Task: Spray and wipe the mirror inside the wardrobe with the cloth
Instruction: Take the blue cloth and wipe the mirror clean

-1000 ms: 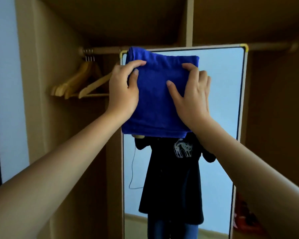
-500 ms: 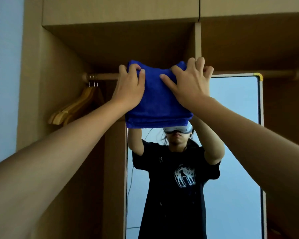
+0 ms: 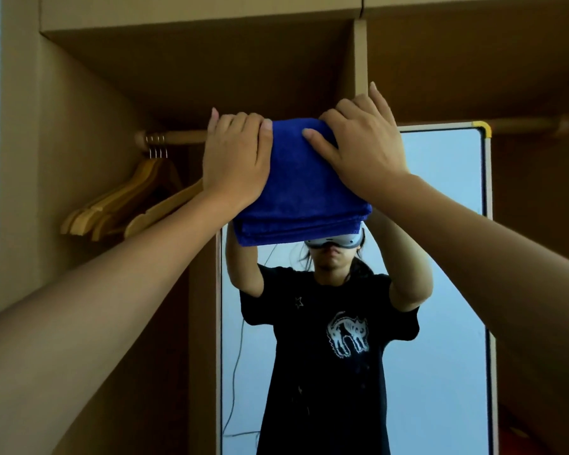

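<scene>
The wardrobe is a tall brown cabinet whose side wall stands to the left of both hands and whose top panel lies above them. The mirror leans upright inside it; its glass extends below and to the right of the hands, with a yellow corner cap up and to the right of the right hand. A wooden rail runs behind the hands at fingertip height, and wooden hangers hang from it, down and to the left of the left hand. The folded blue cloth sits at the mirror's top left corner, held flat between the two hands. The left hand presses the cloth's left edge, fingers curled over its top. The right hand presses the right side, fingers hooked over the top edge, thumb on the face. Both hands are clamped on the cloth. The step in hand appears to be wiping the top strip. Keep the pad flat, apply even pressure from both hands, and draw it along the edge in overlapping passes. Avoid snagging the rail. No spray bottle is visible.
</scene>
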Tool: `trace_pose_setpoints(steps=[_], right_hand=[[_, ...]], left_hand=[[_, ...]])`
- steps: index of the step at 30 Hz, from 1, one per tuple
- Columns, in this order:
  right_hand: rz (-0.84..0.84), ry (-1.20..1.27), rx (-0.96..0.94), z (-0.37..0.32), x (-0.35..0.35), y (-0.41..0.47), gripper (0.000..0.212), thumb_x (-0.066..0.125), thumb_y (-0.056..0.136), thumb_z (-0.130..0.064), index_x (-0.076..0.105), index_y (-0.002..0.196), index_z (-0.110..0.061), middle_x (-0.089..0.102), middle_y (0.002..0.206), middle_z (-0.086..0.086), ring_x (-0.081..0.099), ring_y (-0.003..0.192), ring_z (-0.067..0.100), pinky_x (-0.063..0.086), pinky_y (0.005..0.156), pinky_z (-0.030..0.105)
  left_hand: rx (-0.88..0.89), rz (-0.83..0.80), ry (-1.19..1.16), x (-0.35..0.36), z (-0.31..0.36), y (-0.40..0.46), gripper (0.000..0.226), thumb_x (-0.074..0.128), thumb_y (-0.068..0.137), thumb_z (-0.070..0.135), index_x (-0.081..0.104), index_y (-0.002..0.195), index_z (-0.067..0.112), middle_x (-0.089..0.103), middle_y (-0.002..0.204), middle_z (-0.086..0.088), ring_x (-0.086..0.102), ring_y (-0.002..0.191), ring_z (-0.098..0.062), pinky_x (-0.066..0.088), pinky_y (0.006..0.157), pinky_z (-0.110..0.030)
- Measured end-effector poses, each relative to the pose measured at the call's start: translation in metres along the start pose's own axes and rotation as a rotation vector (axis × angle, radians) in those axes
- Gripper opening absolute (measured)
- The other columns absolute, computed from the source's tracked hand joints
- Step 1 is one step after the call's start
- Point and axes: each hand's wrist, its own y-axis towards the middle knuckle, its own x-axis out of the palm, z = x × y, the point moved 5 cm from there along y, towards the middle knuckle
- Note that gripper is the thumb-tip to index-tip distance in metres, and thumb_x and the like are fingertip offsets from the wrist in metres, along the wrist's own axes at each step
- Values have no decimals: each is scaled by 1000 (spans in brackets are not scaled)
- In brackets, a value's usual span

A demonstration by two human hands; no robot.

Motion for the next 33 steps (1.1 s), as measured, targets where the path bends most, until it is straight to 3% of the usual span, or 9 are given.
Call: trace_pose_setpoints(steps=[5, 16, 26, 33], right_hand=[[59, -17, -8, 12, -3, -6, 54, 27, 103, -51, 63, 117, -13, 63, 112, 7, 52, 115, 27, 13, 121, 39], [131, 74, -47, 33, -8, -18, 50, 32, 105, -44, 62, 122, -9, 65, 114, 9, 57, 112, 26, 16, 121, 37], [220, 106, -100, 54, -15, -31, 49, 34, 105, -37, 63, 117, 0, 66, 114, 17, 61, 108, 31, 15, 121, 35], [200, 80, -12, 98, -23, -48, 46, 37, 105, -37, 63, 114, 1, 66, 112, 18, 60, 108, 32, 22, 120, 39]], left_hand=[[16, 59, -42, 2, 13, 0, 43, 24, 105, 29, 61, 103, 8, 63, 96, -6, 55, 101, -23, 27, 114, -39], [55, 132, -61, 7, 47, -5, 42, 24, 105, 27, 59, 112, 5, 63, 106, -11, 53, 104, -28, 38, 101, -41], [76, 121, -141, 14, 76, -11, 51, 24, 102, 37, 54, 125, 4, 60, 122, -10, 50, 118, -28, 31, 110, -38], [153, 74, 2, 29, 119, 0, 56, 20, 101, 46, 57, 122, 10, 61, 117, -7, 51, 108, -25, 38, 91, -35]])
